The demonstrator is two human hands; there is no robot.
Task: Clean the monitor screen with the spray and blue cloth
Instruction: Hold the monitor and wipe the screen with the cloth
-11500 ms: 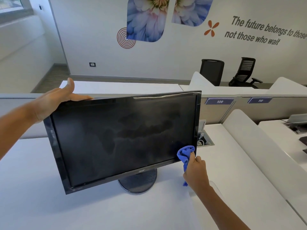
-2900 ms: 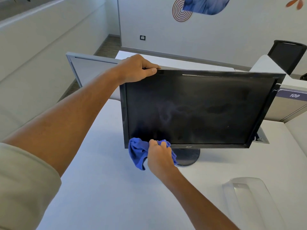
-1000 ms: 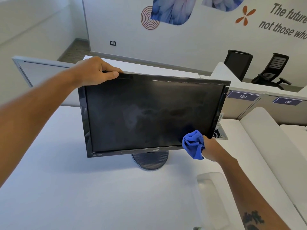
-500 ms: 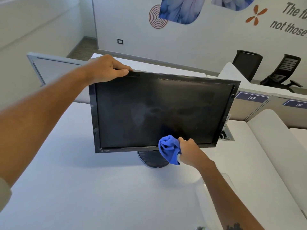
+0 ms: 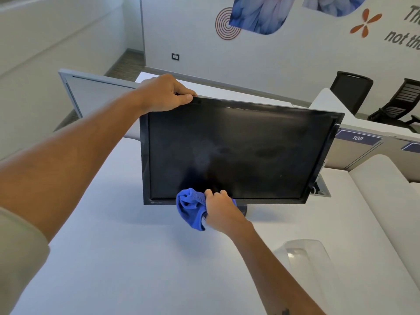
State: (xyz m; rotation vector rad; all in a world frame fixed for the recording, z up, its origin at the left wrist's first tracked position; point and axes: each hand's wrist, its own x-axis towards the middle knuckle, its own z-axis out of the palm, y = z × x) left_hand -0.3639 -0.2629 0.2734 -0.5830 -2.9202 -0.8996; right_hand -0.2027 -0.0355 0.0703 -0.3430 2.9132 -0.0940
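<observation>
Black flat-panel monitor (image 5: 238, 153) w/ glossy bezel stands on white desk (image 5: 127, 258), screen dark, faint smudges mid-panel; left hand (image 5: 163, 94) clamps its top-left corner, fingers curled over the edge; right hand (image 5: 219, 210) fingers clenched round bunched blue microfibre cloth (image 5: 191, 208), pressed at screen's lower edge, left of centre; clear plastic tray (image 5: 304, 258) nearby at right.

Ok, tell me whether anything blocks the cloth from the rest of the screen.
Nothing visible does. The blue cloth, in the right hand, sits at the monitor screen bottom edge; the left hand grips only the top corner.
</observation>
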